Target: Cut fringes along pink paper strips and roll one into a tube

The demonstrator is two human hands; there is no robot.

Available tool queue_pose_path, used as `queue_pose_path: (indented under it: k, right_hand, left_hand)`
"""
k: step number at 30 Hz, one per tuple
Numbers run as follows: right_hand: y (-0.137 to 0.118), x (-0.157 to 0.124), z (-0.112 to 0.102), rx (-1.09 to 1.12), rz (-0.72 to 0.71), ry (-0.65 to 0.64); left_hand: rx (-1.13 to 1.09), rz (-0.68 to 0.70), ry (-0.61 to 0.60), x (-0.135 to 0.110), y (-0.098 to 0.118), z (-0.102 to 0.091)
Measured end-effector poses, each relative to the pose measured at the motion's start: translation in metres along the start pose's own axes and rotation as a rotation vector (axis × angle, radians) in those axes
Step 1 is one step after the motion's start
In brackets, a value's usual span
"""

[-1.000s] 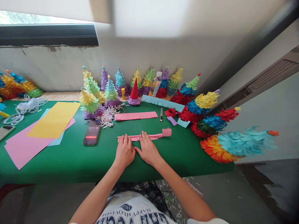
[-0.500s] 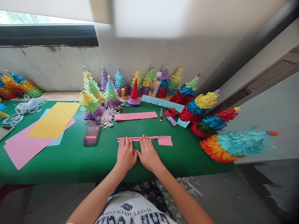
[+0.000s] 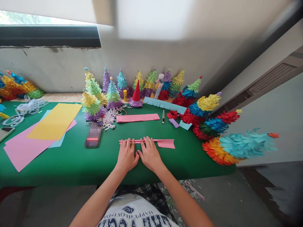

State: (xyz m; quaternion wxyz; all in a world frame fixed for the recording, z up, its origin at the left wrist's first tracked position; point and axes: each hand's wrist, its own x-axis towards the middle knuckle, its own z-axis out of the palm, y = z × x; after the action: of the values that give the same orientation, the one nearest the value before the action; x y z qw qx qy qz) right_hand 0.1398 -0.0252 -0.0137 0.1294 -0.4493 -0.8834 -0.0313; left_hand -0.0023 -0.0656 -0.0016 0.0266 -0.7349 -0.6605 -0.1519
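A narrow pink paper strip (image 3: pixel 166 143) lies across the green table in front of me, folded or rolled along most of its length. Its right end is a wider flap. My left hand (image 3: pixel 127 155) rests on the strip's left part, fingers stretched out and lying on the paper. Beside it, my right hand (image 3: pixel 151 154) presses the middle of the strip with its fingers extended. The thumbs nearly meet below the paper. Farther back lies a second pink strip (image 3: pixel 138 118) with a fringed edge.
Behind stand several fringed paper trees (image 3: pixel 114 94), a red cone (image 3: pixel 136 91) and a bottle (image 3: pixel 159 85). A box cutter (image 3: pixel 163 116) and a blue strip (image 3: pixel 165 105) lie nearby. Leftward are a blurred phone-like object (image 3: pixel 93 135) and coloured sheets (image 3: pixel 55 121).
The strip's right flap looks narrower and more curled than before. My right hand has shifted slightly left, its fingers a little more spread. My left hand has barely moved.
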Motion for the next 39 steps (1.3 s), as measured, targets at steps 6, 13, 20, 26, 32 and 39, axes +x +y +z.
queue_pose_path:
  k: [6, 13, 20, 26, 32, 39]
  right_hand:
    - [0.003, -0.004, 0.004, 0.009, -0.027, -0.004]
    - [0.005, -0.005, 0.0, 0.038, -0.023, -0.003]
    - [0.01, -0.006, 0.006, 0.044, -0.052, 0.015]
    - [0.011, -0.006, 0.006, 0.036, -0.037, 0.0]
    - [0.01, -0.012, 0.006, 0.018, -0.04, -0.017]
    - [0.007, -0.02, 0.006, 0.025, -0.05, -0.001]
  left_hand:
    - [-0.016, 0.013, 0.008, -0.003, 0.001, 0.006]
    - [-0.043, 0.024, -0.016, -0.004, 0.002, 0.004]
    - [-0.056, 0.04, -0.03, 0.0, 0.001, 0.001]
    - [-0.027, 0.026, -0.046, 0.0, 0.001, 0.003]
    - [-0.003, 0.039, -0.042, -0.006, 0.001, 0.004]
    - [0.009, 0.035, -0.04, -0.012, 0.004, 0.004]
